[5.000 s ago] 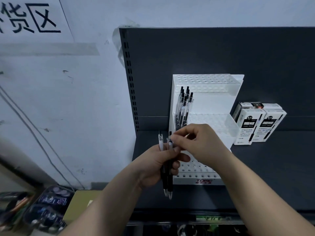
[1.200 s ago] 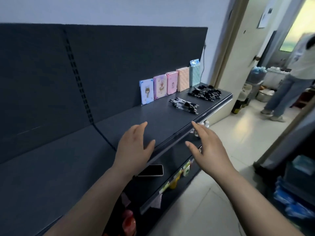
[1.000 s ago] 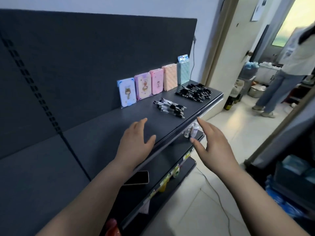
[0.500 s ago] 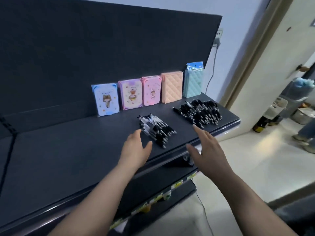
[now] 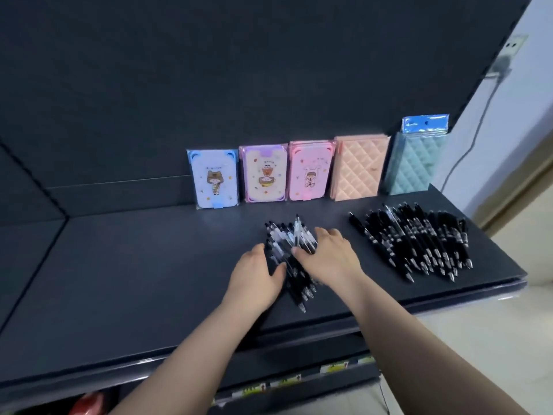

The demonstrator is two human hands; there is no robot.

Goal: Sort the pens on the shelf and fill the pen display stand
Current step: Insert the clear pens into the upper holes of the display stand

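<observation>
A small pile of clear-barrelled pens [image 5: 284, 238] with black tips lies on the dark shelf [image 5: 134, 280], just left of a larger heap of black pens [image 5: 416, 241]. My left hand [image 5: 257, 280] rests against the left side of the small pile, fingers spread. My right hand [image 5: 326, 256] lies flat over the pile's right side, covering part of it. Neither hand has closed around a pen. The pen display stand is out of view.
Five notebooks [image 5: 311, 172] stand in a row against the shelf's back panel, blue at the left to teal at the right. The shelf's front edge [image 5: 419, 298] runs just before the pens. A wall socket with cable [image 5: 505, 55] is at upper right.
The view swung from the display stand to this part of the shelf. Both empty hands reached forward and now touch the small pen pile from either side.
</observation>
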